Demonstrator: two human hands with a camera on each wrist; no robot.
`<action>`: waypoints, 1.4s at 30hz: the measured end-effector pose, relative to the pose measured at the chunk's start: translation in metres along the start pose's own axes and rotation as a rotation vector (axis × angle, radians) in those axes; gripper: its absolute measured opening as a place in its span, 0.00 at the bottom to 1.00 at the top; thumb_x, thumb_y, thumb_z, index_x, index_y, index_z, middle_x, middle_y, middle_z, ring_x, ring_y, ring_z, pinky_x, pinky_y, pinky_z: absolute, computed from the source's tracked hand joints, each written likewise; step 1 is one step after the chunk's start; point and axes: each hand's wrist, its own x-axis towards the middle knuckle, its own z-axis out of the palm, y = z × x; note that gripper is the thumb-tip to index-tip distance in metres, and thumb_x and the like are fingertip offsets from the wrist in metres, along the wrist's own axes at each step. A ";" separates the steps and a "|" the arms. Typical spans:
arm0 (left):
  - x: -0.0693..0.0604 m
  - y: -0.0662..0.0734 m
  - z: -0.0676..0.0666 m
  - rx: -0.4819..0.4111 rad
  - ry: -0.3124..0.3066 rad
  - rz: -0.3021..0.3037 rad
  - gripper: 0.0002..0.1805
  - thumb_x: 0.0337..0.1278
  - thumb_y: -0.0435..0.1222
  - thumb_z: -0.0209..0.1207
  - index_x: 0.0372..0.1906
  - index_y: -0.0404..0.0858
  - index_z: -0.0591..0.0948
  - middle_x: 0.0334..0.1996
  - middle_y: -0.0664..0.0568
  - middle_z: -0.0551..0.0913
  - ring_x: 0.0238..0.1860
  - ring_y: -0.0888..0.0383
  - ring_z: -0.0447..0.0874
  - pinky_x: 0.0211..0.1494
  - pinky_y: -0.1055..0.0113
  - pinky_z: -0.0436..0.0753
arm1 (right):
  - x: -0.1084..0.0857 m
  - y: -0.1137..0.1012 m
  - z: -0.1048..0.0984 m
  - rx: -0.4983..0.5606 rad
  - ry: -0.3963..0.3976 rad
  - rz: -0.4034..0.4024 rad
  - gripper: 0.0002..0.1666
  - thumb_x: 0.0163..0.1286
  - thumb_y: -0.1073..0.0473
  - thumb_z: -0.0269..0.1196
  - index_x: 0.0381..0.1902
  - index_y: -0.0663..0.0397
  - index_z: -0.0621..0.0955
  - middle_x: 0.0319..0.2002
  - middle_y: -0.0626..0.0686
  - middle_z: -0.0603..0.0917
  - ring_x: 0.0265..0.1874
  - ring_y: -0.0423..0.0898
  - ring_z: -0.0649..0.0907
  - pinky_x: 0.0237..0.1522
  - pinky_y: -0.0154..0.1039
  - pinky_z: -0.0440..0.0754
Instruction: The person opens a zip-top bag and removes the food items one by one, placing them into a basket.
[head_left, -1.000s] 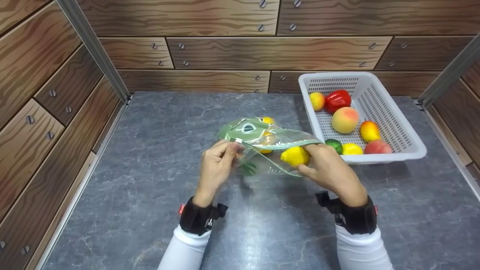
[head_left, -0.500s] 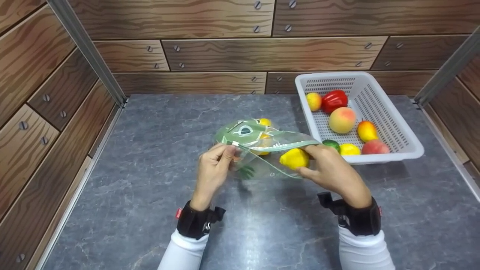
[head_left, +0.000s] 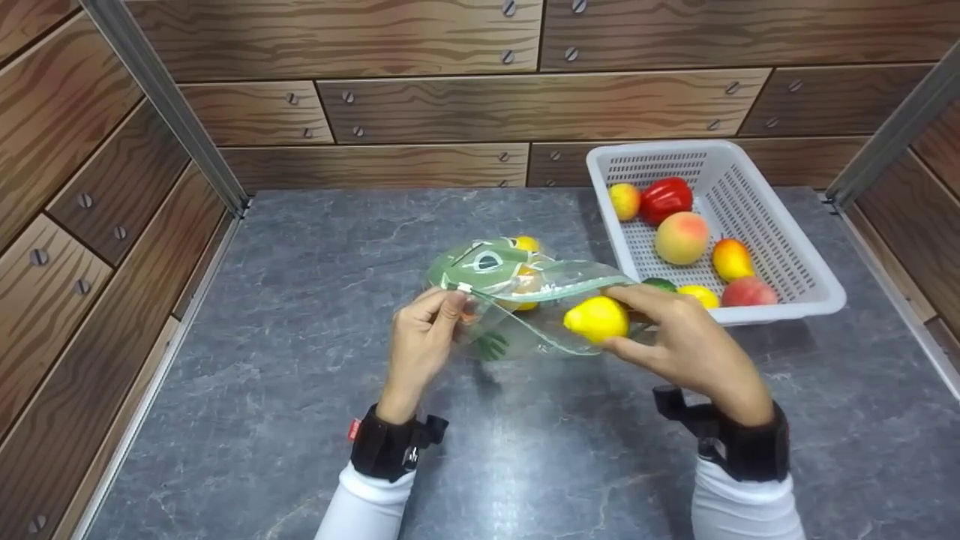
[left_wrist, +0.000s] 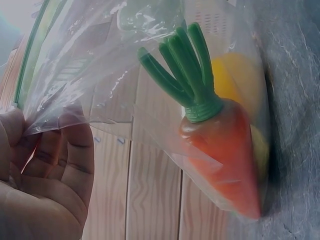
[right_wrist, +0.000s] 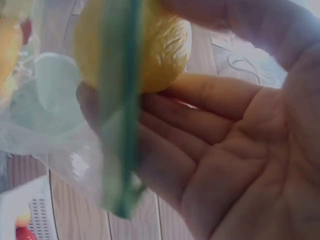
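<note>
My left hand pinches the slider corner of a clear zip bag with green print. Between the fingers and thumb of my right hand sits a yellow lemon, at the bag's spread mouth. The green zip strip crosses in front of the lemon in the right wrist view, with fingers partly behind it. Inside the bag lies a toy carrot with a green top, seen in the left wrist view. Yellow-orange fruit shows through the film near it, its kind partly hidden by the print.
At the right rear stands a white slotted basket. It holds a red bell pepper, peaches, a mango-like fruit, another lemon and a green item. Wood-pattern walls bound the grey tabletop.
My right hand and wrist have shifted right, the lemon moving slightly with them, and more of the lemon shows. My left hand keeps its pinch on the bag. The head view has drifted a little.
</note>
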 end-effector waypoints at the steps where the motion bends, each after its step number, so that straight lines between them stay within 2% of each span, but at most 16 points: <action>1: 0.000 0.000 0.000 0.001 0.000 0.001 0.17 0.76 0.39 0.58 0.33 0.34 0.89 0.27 0.42 0.86 0.20 0.52 0.83 0.23 0.66 0.84 | -0.002 0.000 -0.002 0.014 0.012 -0.010 0.30 0.57 0.65 0.79 0.58 0.63 0.84 0.51 0.57 0.89 0.43 0.49 0.87 0.46 0.41 0.89; 5: -0.002 -0.001 0.000 0.002 -0.002 0.004 0.18 0.76 0.40 0.58 0.32 0.33 0.89 0.27 0.41 0.85 0.19 0.53 0.82 0.23 0.67 0.83 | -0.009 0.002 -0.012 0.064 0.067 -0.051 0.32 0.53 0.68 0.80 0.58 0.62 0.84 0.50 0.54 0.90 0.44 0.44 0.87 0.49 0.24 0.83; 7: -0.001 0.000 0.000 -0.001 -0.002 0.004 0.19 0.76 0.42 0.58 0.32 0.33 0.89 0.27 0.41 0.85 0.20 0.54 0.82 0.23 0.67 0.83 | -0.012 0.004 -0.017 0.098 0.088 -0.054 0.33 0.52 0.70 0.80 0.58 0.62 0.84 0.51 0.55 0.89 0.45 0.41 0.87 0.51 0.20 0.80; 12: 0.000 0.001 0.000 -0.007 -0.007 0.006 0.18 0.76 0.43 0.58 0.34 0.34 0.89 0.29 0.39 0.86 0.20 0.54 0.82 0.23 0.69 0.83 | -0.017 0.007 -0.029 0.191 0.122 -0.026 0.36 0.51 0.76 0.78 0.60 0.61 0.84 0.53 0.55 0.89 0.49 0.34 0.85 0.51 0.22 0.81; 19: 0.000 0.000 0.001 -0.025 -0.015 0.007 0.20 0.76 0.45 0.57 0.36 0.34 0.89 0.29 0.38 0.86 0.19 0.52 0.81 0.22 0.71 0.80 | -0.024 0.018 -0.038 0.274 0.220 -0.005 0.37 0.48 0.85 0.74 0.59 0.69 0.82 0.55 0.53 0.87 0.51 0.36 0.86 0.51 0.26 0.83; 23: 0.000 0.000 0.001 -0.034 -0.016 0.008 0.21 0.76 0.46 0.56 0.35 0.34 0.89 0.28 0.37 0.86 0.19 0.51 0.82 0.22 0.71 0.80 | -0.025 0.029 -0.041 0.281 0.319 0.062 0.35 0.49 0.86 0.73 0.58 0.71 0.83 0.52 0.45 0.87 0.47 0.35 0.87 0.48 0.24 0.84; 26: 0.000 0.000 0.001 -0.031 -0.016 0.002 0.21 0.76 0.46 0.56 0.35 0.33 0.89 0.27 0.41 0.87 0.19 0.51 0.82 0.22 0.70 0.81 | -0.024 0.039 -0.040 0.284 0.389 0.147 0.33 0.51 0.85 0.72 0.58 0.73 0.82 0.51 0.37 0.86 0.46 0.33 0.87 0.47 0.23 0.83; 28: 0.000 0.000 0.001 -0.029 -0.015 0.000 0.22 0.76 0.46 0.56 0.35 0.34 0.89 0.27 0.44 0.87 0.19 0.51 0.82 0.22 0.68 0.82 | -0.022 0.047 -0.038 0.277 0.428 0.201 0.33 0.53 0.84 0.73 0.59 0.73 0.81 0.52 0.36 0.85 0.47 0.31 0.86 0.47 0.22 0.83; 30: 0.000 0.000 0.001 -0.027 -0.014 0.001 0.22 0.76 0.47 0.56 0.35 0.34 0.89 0.27 0.46 0.87 0.19 0.51 0.82 0.22 0.67 0.83 | -0.019 0.057 -0.036 0.252 0.456 0.250 0.32 0.55 0.81 0.73 0.60 0.73 0.81 0.54 0.41 0.85 0.48 0.28 0.84 0.48 0.21 0.82; 35: -0.001 0.001 0.001 -0.015 -0.014 -0.004 0.23 0.75 0.48 0.56 0.35 0.34 0.89 0.28 0.41 0.87 0.19 0.50 0.82 0.22 0.69 0.82 | -0.014 0.081 -0.028 0.129 0.472 0.320 0.30 0.58 0.73 0.76 0.59 0.73 0.81 0.55 0.69 0.84 0.45 0.19 0.79 0.44 0.14 0.77; 36: -0.001 0.001 0.001 -0.013 -0.014 -0.005 0.23 0.75 0.49 0.56 0.35 0.34 0.89 0.28 0.40 0.87 0.19 0.50 0.82 0.22 0.69 0.81 | -0.013 0.085 -0.026 0.103 0.467 0.333 0.30 0.59 0.72 0.76 0.59 0.74 0.80 0.56 0.72 0.83 0.44 0.20 0.78 0.44 0.12 0.75; 38: -0.001 0.000 0.001 -0.009 -0.014 -0.009 0.24 0.75 0.49 0.56 0.35 0.34 0.89 0.29 0.38 0.87 0.19 0.50 0.82 0.22 0.70 0.81 | -0.012 0.092 -0.022 0.056 0.460 0.363 0.31 0.60 0.69 0.76 0.60 0.74 0.80 0.56 0.74 0.82 0.45 0.31 0.83 0.43 0.10 0.73; 41: -0.001 0.000 0.002 -0.005 -0.014 -0.012 0.23 0.75 0.49 0.56 0.36 0.35 0.90 0.29 0.40 0.87 0.19 0.51 0.82 0.22 0.70 0.81 | -0.011 0.102 -0.016 -0.007 0.439 0.409 0.30 0.62 0.67 0.75 0.60 0.74 0.79 0.55 0.74 0.82 0.48 0.53 0.86 0.44 0.12 0.71; 42: -0.001 0.000 0.002 -0.002 -0.015 -0.013 0.22 0.76 0.48 0.56 0.36 0.35 0.90 0.28 0.41 0.87 0.19 0.51 0.82 0.22 0.70 0.80 | -0.010 0.104 -0.014 -0.026 0.430 0.424 0.30 0.62 0.67 0.74 0.60 0.75 0.79 0.55 0.74 0.82 0.49 0.61 0.86 0.46 0.17 0.75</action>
